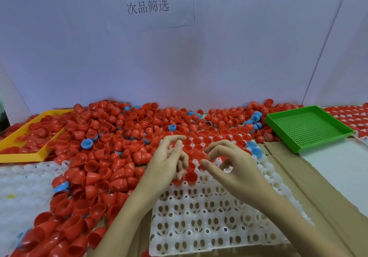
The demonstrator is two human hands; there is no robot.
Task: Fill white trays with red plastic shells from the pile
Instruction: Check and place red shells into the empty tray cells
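white tray (209, 217): far rows filled with red shells (207, 140), near rows bare. left hand (169, 163) over its far part, fingers loosely curled, holding nothing seen. right hand (233, 165) beside it, likewise. shell pile (99, 157) left of tray. green tray (306, 127) to its right, yellow tray (25, 135) far left.

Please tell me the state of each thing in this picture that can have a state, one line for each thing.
white tray: far rows filled with red shells, near rows empty
green tray: empty
yellow tray: holds red shells
pile of shells: loose, red mixed with some blue
left hand: over the tray, fingers curled, holding unclear
right hand: over the tray, fingers curled, holding unclear
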